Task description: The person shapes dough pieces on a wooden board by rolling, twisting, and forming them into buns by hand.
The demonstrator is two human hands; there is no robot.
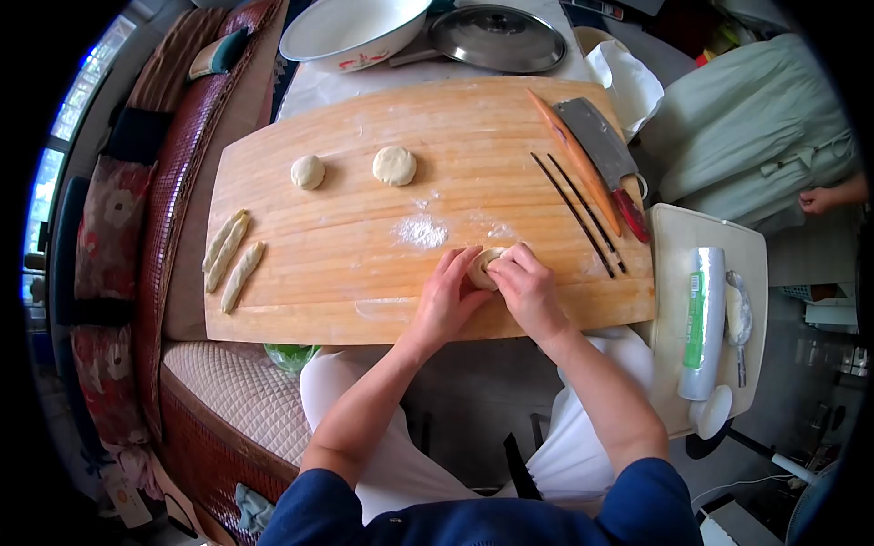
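Note:
Both my hands hold one round piece of dough (485, 271) near the front edge of the wooden board (346, 237). My left hand (448, 296) curls around its left side, with the thumb in front. On the right, my right hand (525, 289) pinches the dough's edge, and its fingers partly hide the piece. A patch of white flour (421, 231) lies just beyond my hands. Farther back sit a small dough ball (308, 172) and a larger, flatter dough ball (394, 166). Several twisted dough strips (241, 277) lie at the board's left side.
At the board's right lie two dark chopsticks (583, 214), a tapered wooden rolling pin (575, 159) and a cleaver (601, 146). Behind stand a white enamel basin (353, 32) and a pan lid (497, 38). A side stand holds a plastic-wrap roll (703, 323). Another person's hand (822, 199) shows at right.

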